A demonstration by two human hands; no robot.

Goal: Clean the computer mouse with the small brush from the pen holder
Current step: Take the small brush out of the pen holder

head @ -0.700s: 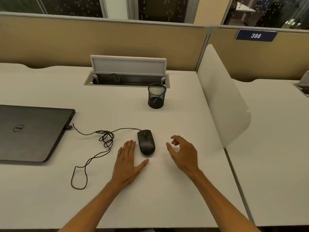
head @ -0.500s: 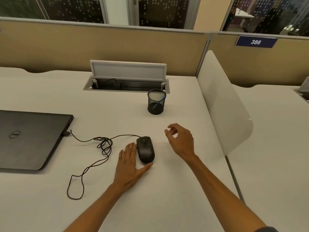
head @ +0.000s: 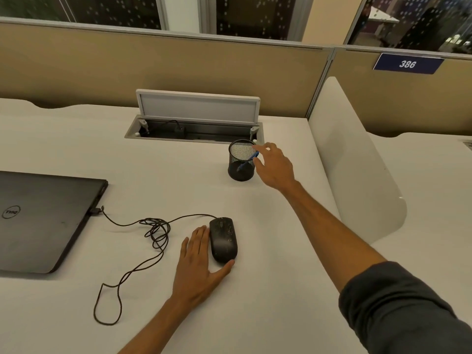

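Note:
A dusty black wired mouse (head: 223,240) lies on the white desk. My left hand (head: 198,261) rests flat on the desk against the mouse's left side, with the thumb curled under its near end. A black mesh pen holder (head: 240,164) stands farther back, with a blue-handled brush (head: 251,158) leaning inside it, its top at the right rim. My right hand (head: 274,166) is stretched out to the holder's right side, fingers apart, with the fingertips at the blue top of the brush. I cannot tell whether they grip it.
A closed black laptop (head: 43,218) lies at the left, with the mouse cable (head: 153,233) looping from it across the desk. An open cable box (head: 194,123) sits behind the holder. A white divider panel (head: 352,159) stands at the right.
My right hand has moved from beside the mouse forward to the pen holder. My left hand has stayed against the mouse. The view has shifted closer.

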